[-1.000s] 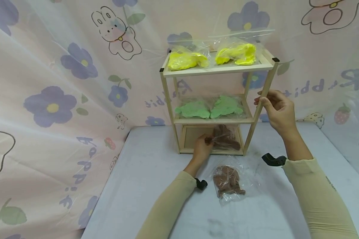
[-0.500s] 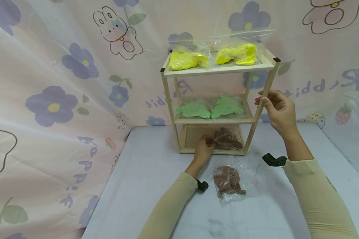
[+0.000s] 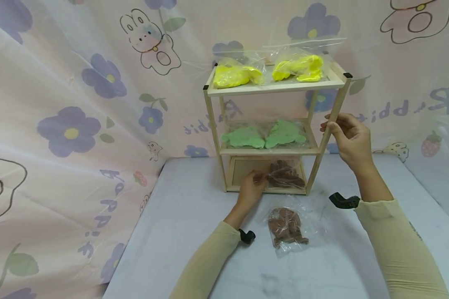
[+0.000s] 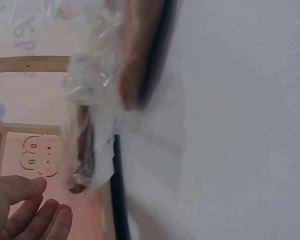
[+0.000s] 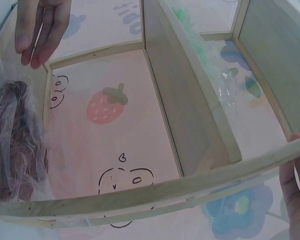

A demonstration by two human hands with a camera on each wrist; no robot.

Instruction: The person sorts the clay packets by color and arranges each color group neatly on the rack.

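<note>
My left hand (image 3: 250,187) is at the bottom tier of a wooden three-tier shelf (image 3: 275,88). Its fingers are loosely bent with a gap between them and a clear bag of brown clay-like lump (image 3: 284,175), which lies on that tier's right side. The left wrist view also shows the hand (image 4: 32,210) apart from the bag. My right hand (image 3: 353,141) grips the shelf's front right post (image 3: 336,106) between thumb and fingers. A second bag of brown lump (image 3: 287,226) lies on the table in front of the shelf.
Two bags of yellow lump (image 3: 236,77) sit on the top tier. Bags of green lump (image 3: 245,137) lie side by side on the middle tier. A white cloth (image 3: 187,216) covers the table, and a printed curtain (image 3: 71,199) hangs behind and to the left.
The brown bag on the bottom tier has settled lower and slightly right. My left hand has let go of it and drawn back a little. The right hand stays on the post.
</note>
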